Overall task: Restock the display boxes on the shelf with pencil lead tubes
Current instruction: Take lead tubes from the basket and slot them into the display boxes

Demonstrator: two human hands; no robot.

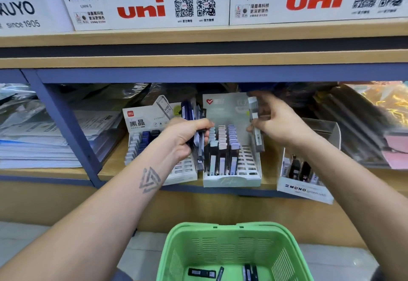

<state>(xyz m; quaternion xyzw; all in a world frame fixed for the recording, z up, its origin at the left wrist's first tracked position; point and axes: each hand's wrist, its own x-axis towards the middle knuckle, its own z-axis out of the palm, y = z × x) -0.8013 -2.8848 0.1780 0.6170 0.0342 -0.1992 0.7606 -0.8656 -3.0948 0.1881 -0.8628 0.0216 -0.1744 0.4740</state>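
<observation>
On the lower shelf, middle display box [231,179] holds three rows of pencil lead tubes [223,146]; right-hand slots bare. Right hand [278,124] above its right edge, thumb and fingertips pinching one clear tube [257,135], upright, slightly tilted. Left hand [187,137] fisted round a bundle of dark tubes [197,130], over the gap between the middle box and the left display box [145,124]. MONO box [304,183] just right, tilted. Green basket [234,252] below, a few loose tubes [202,273] on its floor.
</observation>
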